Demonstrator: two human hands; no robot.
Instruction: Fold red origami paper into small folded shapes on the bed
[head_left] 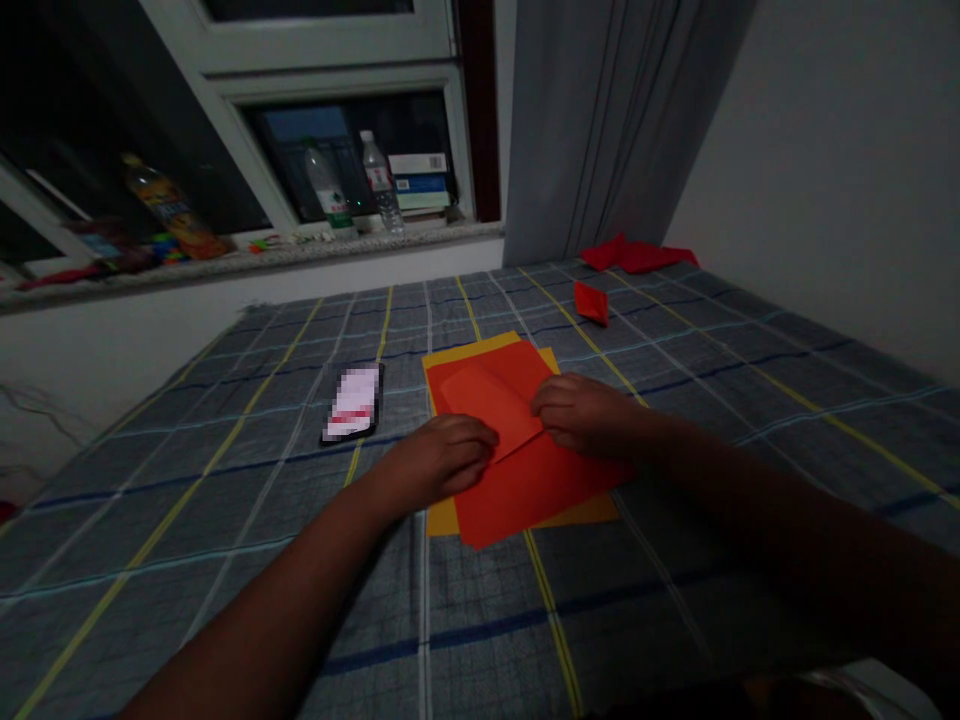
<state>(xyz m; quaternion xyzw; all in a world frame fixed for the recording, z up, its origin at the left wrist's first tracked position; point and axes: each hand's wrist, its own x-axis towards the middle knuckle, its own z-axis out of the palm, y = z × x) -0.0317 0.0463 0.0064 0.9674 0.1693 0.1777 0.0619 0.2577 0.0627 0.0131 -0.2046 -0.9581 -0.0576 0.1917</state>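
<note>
We've got a red-orange sheet point(529, 490) of thin paper w/ a flap point(487, 405) folded over on top, lying on a yellow sheet point(442, 517) that shows past it at the top & bottom-left. We'd judge both v. light & soft: they'll crease easily, and prob. slide on each other & on the cloth below. Best hold is likely the flap's free edge, fingertips only, w/ the sheet pinned flat near the fold.

L hand point(442, 458) sits on the sheet's left part, fingers curled in, knuckles up, not wide open; looks like it's pressing down, but we can't tell if it grips anything. R hand point(581, 415) is at the flap's right corner, fingers bent over the edge; might be a light pinch, can't tell for sure.

Both sheets lie on a bed point(225, 560) w/ a gray checked cover. Left of them is a dark phone point(352, 405) w/ a blurred label. Farther up are a small red paper piece point(592, 303) and a red paper heap point(637, 255) by the wall. Beyond the bed: a stone sill point(247, 255) w/ water bottles point(352, 185), a juice bottle point(172, 210) & books point(420, 180), plus a gray curtain point(600, 130).
</note>
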